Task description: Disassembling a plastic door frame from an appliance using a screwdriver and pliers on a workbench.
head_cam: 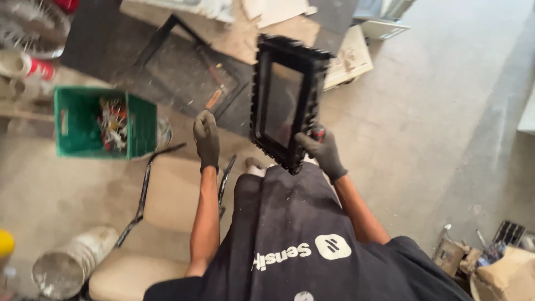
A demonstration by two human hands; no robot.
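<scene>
Dusty concrete floor spreads out below me, littered with workshop clutter. I take the black rectangular frame as my landmark: it has a ridged, notched rim and a dark inner panel, and I hold it upright and a little tilted, above my knees.

My right hand, in a dark glove, is closed around the frame's lower right corner, fingers wrapped over the rim. My left hand, gloved as well, hangs to the left of the frame, apart from it, holding nothing, with the fingers loosely curled downward.

Below the frame lies my dark apron, draped across my lap. Left of the frame and lower down stands a cream-coloured seat with a thin black metal edge, just under my left hand. Further left of the frame sits a green plastic crate with small metal parts and bits of red and orange inside. Behind the frame, on the floor, lies a flat dark rectangular frame on a dark sheet. Far to the lower left of the frame lies a grey metal can on its side. To the lower right of the frame, at the edge of view, sits a heap of scraps.
</scene>
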